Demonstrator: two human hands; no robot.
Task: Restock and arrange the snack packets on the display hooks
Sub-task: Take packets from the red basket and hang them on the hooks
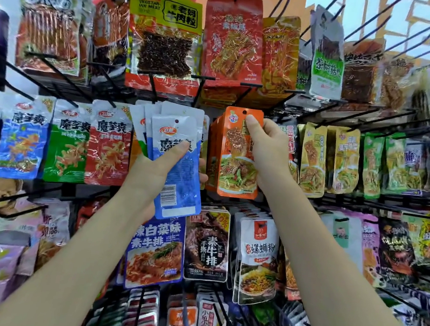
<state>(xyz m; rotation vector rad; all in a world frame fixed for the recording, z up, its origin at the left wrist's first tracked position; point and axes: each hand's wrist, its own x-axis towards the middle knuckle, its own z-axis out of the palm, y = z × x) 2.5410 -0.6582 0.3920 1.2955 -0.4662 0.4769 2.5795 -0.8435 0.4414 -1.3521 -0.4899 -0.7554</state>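
Head view: at frame centre the right hand (pixel 266 147) pinches the top of an orange packet (pixel 238 154) near its hang hole, apparently at its hook. Just left, the left hand (pixel 154 172) clasps a fan of blue packets (pixel 177 159), not yet hung. Surrounding hooks look mostly stocked, so restocking seems midway.

blue-and-white packets (pixel 179 164), orange packet (pixel 238 154), black hooks (pixel 66 80)
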